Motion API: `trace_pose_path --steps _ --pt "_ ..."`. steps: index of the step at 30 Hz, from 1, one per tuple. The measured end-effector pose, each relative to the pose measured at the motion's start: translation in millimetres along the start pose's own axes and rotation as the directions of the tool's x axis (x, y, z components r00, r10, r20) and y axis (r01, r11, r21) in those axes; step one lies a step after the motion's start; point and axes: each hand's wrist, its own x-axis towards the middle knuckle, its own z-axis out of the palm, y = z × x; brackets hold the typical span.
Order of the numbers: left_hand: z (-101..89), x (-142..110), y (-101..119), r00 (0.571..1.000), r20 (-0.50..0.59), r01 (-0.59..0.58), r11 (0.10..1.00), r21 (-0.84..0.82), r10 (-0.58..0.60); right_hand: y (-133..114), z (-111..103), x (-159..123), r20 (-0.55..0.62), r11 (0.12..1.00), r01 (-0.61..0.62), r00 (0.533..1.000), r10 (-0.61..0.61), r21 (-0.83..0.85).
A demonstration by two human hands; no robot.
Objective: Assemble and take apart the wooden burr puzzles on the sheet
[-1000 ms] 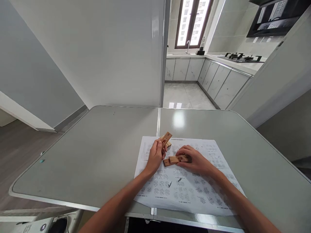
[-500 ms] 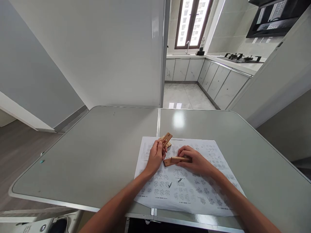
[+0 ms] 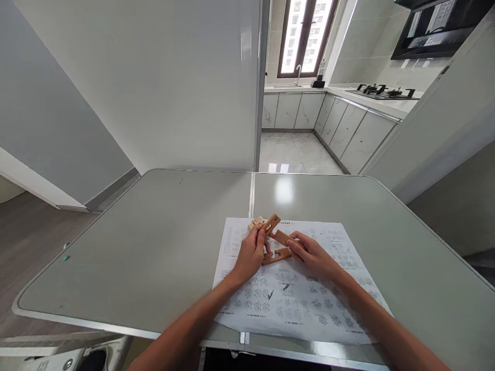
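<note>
My left hand (image 3: 250, 253) is closed on a notched wooden puzzle piece (image 3: 273, 221) marked with a 2, tilted up to the right. In my right hand (image 3: 309, 251) is another wooden puzzle bar (image 3: 284, 237), its free end pointing left toward the first piece. Beneath the two hands lies a third notched wooden piece (image 3: 281, 254) on the printed sheet (image 3: 309, 324). Just behind my left hand, more light wooden pieces (image 3: 255, 222) rest at the sheet's top edge, partly hidden. The sheet carries rows of small line drawings and two dark check marks.
The sheet lies on a grey-green folding table (image 3: 135, 247) with a metal seam (image 3: 252, 196) down its middle. A small teal bit (image 3: 66, 257) is near the left edge. Beyond stand a white wall panel (image 3: 174, 87) and a kitchen with a gas stove (image 3: 384, 91).
My right hand has lifted its wooden bar off the lying piece and brought it up near the left hand's piece. The left hand's piece has shifted slightly right.
</note>
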Motion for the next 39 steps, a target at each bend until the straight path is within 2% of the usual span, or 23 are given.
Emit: trace_pose_path --steps 5,14,20,23,28,35,39 --pt "1.2 -5.4 5.2 0.996 0.075 -0.064 0.989 0.132 0.054 0.0 6.6 0.2 0.015 0.999 0.021 1.0 -0.021 0.027" --pt "0.5 -8.6 11.3 0.976 0.152 -0.175 0.973 0.15 0.153 3.5 11.1 0.4 -0.067 0.997 0.022 0.998 -0.017 0.079" --pt "-1.0 -9.2 4.7 0.969 0.165 -0.21 0.963 0.171 0.182 1.2 10.0 -0.5 -0.102 0.998 0.015 0.995 -0.009 0.063" --pt "-2.6 -8.2 -2.0 0.94 0.222 -0.313 0.913 0.26 0.259 0.5 9.3 -1.2 -0.105 0.999 0.004 0.995 0.0 0.039" --pt "-4.7 -5.9 -11.2 0.864 0.334 -0.492 0.771 0.406 0.376 -1.0 9.6 -1.5 -0.104 1.0 -0.002 0.995 0.004 0.019" --pt "-4.1 -5.4 -13.7 0.844 0.333 -0.532 0.725 0.438 0.419 0.3 11.6 0.0 -0.078 0.998 0.001 0.997 0.004 0.065" --pt "-4.6 -6.6 -14.8 0.869 0.253 -0.494 0.732 0.469 0.425 -3.9 12.8 -0.2 0.023 0.991 0.01 1.0 -0.013 0.135"
